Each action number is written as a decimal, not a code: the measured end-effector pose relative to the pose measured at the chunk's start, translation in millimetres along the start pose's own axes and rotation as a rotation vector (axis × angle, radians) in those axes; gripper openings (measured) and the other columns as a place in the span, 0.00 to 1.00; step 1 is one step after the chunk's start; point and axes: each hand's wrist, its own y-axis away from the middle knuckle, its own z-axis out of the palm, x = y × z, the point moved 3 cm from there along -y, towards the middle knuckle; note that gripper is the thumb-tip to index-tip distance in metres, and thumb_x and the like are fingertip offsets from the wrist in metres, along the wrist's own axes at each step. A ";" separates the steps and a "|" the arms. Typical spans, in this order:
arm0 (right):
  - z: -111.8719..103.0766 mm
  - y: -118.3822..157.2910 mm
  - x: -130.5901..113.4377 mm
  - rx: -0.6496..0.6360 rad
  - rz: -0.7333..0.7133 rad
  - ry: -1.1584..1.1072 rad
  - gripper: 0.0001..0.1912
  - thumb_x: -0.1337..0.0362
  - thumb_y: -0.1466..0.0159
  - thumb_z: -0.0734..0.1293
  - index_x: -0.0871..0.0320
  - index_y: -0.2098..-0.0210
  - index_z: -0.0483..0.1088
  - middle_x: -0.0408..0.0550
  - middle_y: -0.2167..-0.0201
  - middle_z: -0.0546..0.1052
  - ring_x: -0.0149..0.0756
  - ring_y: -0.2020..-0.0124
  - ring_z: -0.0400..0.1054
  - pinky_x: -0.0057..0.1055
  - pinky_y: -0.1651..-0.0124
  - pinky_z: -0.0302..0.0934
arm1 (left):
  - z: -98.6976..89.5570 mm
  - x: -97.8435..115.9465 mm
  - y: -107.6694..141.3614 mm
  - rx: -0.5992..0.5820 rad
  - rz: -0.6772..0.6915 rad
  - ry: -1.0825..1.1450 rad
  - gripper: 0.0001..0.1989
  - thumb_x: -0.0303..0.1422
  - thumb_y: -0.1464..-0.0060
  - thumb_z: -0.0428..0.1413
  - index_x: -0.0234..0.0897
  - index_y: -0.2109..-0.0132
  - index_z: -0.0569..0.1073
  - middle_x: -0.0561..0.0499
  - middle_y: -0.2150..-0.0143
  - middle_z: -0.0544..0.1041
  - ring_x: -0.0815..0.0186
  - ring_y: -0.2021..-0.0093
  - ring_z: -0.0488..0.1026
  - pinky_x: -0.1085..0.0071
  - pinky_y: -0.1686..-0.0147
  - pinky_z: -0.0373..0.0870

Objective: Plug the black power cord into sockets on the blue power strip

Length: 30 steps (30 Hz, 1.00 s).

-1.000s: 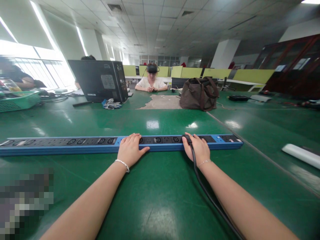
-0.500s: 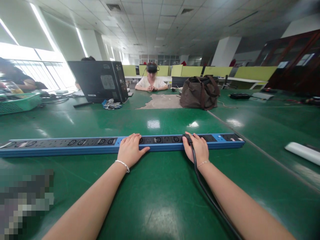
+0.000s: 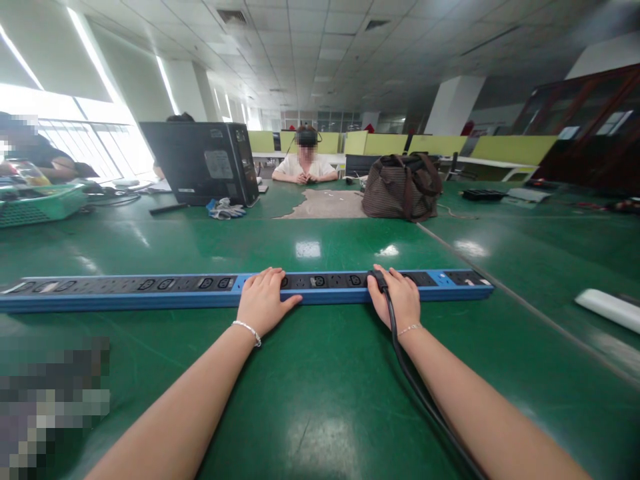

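Observation:
A long blue power strip [image 3: 330, 296] with black sockets on its top face lies crosswise on the green table. Over its middle my left hand [image 3: 263, 300] is wrapped, fingers across the top and thumb along the front side. Farther right, my right hand [image 3: 401, 298] is closed round a black power plug [image 3: 379, 280] at the strip's sockets. How deep the plug sits cannot be made out, as the fingers partly cover it. Its black cable [image 3: 411, 380] runs down toward me beside my right forearm.
A black computer case [image 3: 200, 163] stands at the back left, with gloves [image 3: 226, 209] beside it. A brown bag [image 3: 400, 187] rests behind the strip. A green basket [image 3: 45, 203] is far left, a white bar [image 3: 610, 310] far right. Another person [image 3: 306, 167] sits opposite.
The whole view has shifted very slightly. Both hands keep their places on the strip and the plug.

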 end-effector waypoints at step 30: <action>3.0 -2.8 7.4 0.122 0.177 -0.343 0.23 0.52 0.34 0.52 0.58 0.54 0.71 0.52 0.58 0.77 0.41 0.55 0.70 0.40 0.48 0.55 | 0.2 -0.1 0.1 -0.011 -0.022 0.013 0.27 0.49 0.49 0.53 0.36 0.47 0.67 0.40 0.44 0.70 0.54 0.43 0.65 0.55 0.44 0.58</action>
